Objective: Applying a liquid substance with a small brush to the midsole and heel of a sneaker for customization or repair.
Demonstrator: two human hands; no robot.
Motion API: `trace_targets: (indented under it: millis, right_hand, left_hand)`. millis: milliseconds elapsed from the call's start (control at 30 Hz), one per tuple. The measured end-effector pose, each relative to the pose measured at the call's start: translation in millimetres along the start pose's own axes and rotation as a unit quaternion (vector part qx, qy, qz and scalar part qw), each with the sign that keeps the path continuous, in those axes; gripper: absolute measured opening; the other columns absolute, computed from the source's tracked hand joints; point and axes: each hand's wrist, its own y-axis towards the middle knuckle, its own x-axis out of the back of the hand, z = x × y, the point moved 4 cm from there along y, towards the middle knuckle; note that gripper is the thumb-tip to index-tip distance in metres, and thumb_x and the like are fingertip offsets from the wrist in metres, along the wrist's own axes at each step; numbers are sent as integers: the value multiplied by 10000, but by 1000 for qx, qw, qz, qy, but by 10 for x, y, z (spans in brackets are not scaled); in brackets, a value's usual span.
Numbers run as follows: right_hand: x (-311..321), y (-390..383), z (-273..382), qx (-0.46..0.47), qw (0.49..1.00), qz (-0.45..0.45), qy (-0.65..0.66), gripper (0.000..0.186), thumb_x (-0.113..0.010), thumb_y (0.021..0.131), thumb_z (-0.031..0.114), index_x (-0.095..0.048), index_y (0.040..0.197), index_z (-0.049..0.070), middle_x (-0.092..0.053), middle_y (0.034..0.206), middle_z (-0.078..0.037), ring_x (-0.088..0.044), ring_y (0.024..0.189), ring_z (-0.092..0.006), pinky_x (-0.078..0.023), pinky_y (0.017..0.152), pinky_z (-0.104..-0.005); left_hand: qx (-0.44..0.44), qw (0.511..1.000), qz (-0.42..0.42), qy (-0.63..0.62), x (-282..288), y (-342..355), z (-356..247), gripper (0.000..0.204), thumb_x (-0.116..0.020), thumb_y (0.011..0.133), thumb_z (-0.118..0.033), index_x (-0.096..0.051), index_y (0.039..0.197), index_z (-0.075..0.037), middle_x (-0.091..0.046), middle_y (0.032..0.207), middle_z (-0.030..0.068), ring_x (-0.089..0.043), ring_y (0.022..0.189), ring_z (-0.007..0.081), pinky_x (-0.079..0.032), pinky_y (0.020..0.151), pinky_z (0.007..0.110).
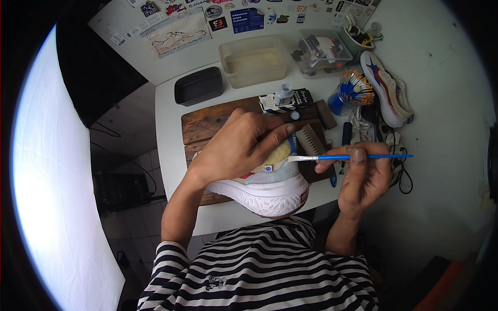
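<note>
A running shoe (270,194) with a thick white sole and a pale blue and cream upper is in front of me, its heel toward the right. My left hand (233,145) grips it from above, thumb by the collar and fingers over the opening; the toe end is hidden behind the hand and wrist. Pinched in my right hand (363,173) is a thin blue paintbrush (342,156), held level. Its flat pale bristles point left and meet the shoe's heel collar, or lie just in front of it.
Beyond the shoe, an open paint bottle (284,95) stands by a box on the wooden board (199,124). A scrub brush (308,140) lies nearby. Behind are a black tray (198,86), a plastic tub (254,65), a cup of brushes (353,93) and another shoe (386,90).
</note>
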Motion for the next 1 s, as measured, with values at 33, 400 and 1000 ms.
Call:
trace_targets:
  millis: [33,400,1000]
  right_hand:
    - [19,3,-18,-11,1000,-3,-8,89,-485,1026,49,-470,1007,-37,-674,724,-190,-661,601,-178,-560,585,-288]
    - [22,-17,37,6,1000,16,-25,124,-464,1035,75,-449,1006,-45,-653,685,-204,-632,538,-203,-553,555,-296]
    - [-57,-82,200,48,996,50,-59,83,-526,1006,10,-482,1013,-59,-673,756,-180,-662,635,-151,-573,570,-259]
  left_hand:
    - [-1,1000,-7,1,8,-7,0,325,-596,1008,-248,-703,881,32,-621,665,152,-578,577,251,-455,584,369]
    - [-1,1000,10,4,45,23,-78,291,-589,994,-178,-709,942,83,-629,666,256,-634,565,356,-492,560,398]
    - [7,1000,9,4,-8,18,-39,308,-592,1001,-211,-708,901,56,-620,637,194,-592,543,272,-465,552,377]
